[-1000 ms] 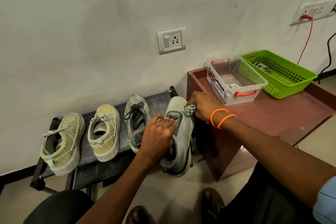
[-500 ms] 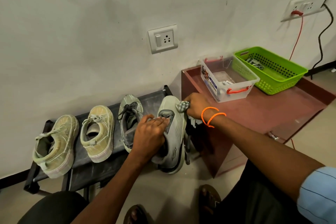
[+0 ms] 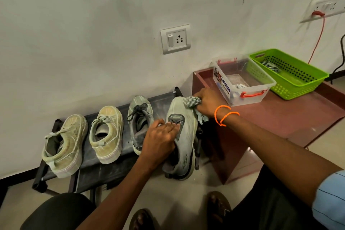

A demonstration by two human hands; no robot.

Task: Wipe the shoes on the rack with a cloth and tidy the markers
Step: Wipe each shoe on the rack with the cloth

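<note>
**Presently: grey shoe held and wiped at the rack's right end**

Left to right. A black rack stands against the wall and bears four shoes. Two beige shoes sit at its left, toes toward 12 o'clock; a grey laced shoe sits next, just beside the left hand. That hand is curled round the grey shoe, which is tilted, sole side showing, its heel overhanging the rack's front edge. At 1 o'clock from it the right hand, with orange bands at the wrist, is clenched on a checked cloth pressed to the shoe's toe. At 3 o'clock from the rack stands a maroon table bearing a clear box and, touching it, a green basket. Small items lie in both; whether they are markers cannot be told.
</note>
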